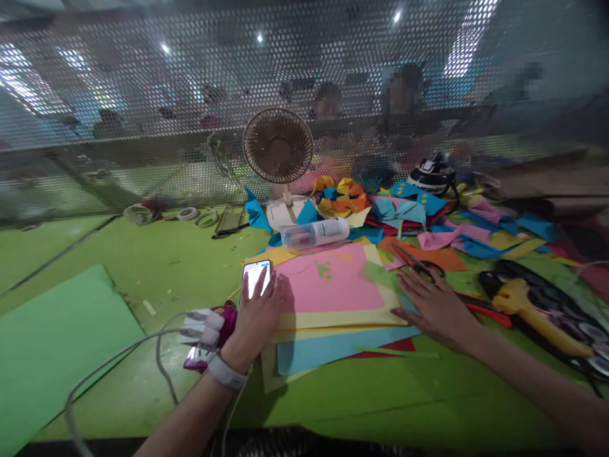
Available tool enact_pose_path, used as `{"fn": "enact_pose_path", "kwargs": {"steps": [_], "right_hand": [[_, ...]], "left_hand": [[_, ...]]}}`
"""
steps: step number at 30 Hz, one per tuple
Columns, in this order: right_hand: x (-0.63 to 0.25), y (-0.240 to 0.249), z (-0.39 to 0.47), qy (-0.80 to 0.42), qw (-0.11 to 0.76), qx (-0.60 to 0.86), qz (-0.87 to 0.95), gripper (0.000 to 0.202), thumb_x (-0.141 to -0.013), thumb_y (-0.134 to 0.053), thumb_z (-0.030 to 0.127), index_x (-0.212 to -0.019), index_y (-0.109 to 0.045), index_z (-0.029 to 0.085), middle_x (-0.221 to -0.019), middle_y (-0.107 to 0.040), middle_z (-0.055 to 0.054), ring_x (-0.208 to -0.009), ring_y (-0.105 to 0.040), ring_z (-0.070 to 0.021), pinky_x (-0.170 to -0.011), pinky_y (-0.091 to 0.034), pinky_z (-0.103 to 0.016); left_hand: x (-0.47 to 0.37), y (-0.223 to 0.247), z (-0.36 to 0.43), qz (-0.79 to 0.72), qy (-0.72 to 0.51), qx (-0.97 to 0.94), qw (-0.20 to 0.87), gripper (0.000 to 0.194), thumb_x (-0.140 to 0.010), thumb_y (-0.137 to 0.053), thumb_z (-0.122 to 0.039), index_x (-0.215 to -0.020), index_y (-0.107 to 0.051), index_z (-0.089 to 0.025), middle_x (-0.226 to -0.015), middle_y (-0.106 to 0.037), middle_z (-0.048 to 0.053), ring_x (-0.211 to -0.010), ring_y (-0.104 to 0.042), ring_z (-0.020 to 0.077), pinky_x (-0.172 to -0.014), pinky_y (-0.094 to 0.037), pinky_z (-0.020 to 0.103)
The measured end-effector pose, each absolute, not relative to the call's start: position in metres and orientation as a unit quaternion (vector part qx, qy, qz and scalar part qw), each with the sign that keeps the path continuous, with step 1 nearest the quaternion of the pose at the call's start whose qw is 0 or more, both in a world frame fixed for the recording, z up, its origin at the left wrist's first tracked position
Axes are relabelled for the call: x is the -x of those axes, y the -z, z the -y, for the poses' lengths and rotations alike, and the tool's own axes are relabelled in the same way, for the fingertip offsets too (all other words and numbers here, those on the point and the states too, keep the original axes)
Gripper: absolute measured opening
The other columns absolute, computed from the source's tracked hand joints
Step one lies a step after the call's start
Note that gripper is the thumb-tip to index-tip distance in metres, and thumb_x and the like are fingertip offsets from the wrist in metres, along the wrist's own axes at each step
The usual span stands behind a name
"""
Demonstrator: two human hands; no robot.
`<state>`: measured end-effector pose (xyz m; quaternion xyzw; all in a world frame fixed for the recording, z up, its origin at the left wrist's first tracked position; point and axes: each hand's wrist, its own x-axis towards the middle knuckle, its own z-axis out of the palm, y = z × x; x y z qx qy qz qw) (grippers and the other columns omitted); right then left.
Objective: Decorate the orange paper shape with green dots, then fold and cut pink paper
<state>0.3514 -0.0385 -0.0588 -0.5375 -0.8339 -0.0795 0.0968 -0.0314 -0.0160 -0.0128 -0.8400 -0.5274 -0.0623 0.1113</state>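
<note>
My left hand (261, 312) lies with its fingers spread over a smartphone (257, 274) whose screen is lit. A watch with a pale band (227, 370) is on that wrist. My right hand (435, 309) rests flat, fingers apart, at the right edge of a stack of coloured paper. On top of the stack is a pink sheet (328, 282) with small green and orange pieces on it; a light blue sheet (328, 353) shows underneath. Scissors (425, 266) lie just beyond my right fingertips, partly on orange paper.
Behind the stack are a clear bottle (316, 235) on its side and a desk fan (279, 149). Folded paper pieces (399, 206) crowd the back right. A yellow-and-black tool (537, 314) lies right; white plugs (202, 327) with cables and a green sheet (66, 349) lie left.
</note>
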Motion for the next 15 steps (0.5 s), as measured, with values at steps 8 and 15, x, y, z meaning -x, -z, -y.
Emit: {"fn": "enact_pose_path", "kwargs": {"steps": [8,15], "right_hand": [[-0.316,0.022,0.032,0.087,0.146,0.408,0.897,0.048,-0.091,-0.048,0.04,-0.129,-0.054,0.012,-0.135,-0.052,-0.016,-0.128,-0.044,-0.0304,-0.109,-0.028,-0.051],[-0.292,0.047,0.018,0.143,0.056,0.292,0.944,0.041,-0.085,-0.04,0.001,-0.121,-0.058,0.005,-0.125,-0.06,-0.019,-0.117,-0.056,-0.0273,-0.101,-0.042,-0.043]], "left_hand": [[0.005,0.013,0.024,0.479,0.069,0.872,-0.077,0.047,-0.086,-0.055,-0.037,-0.129,-0.054,-0.017,-0.136,-0.051,0.018,-0.127,-0.045,0.0347,-0.106,-0.03,0.053],[0.007,0.016,0.028,0.487,0.13,0.851,-0.145,0.043,-0.084,-0.057,-0.034,-0.125,-0.057,-0.02,-0.137,-0.05,0.017,-0.127,-0.044,0.0349,-0.103,-0.035,0.051]]}}
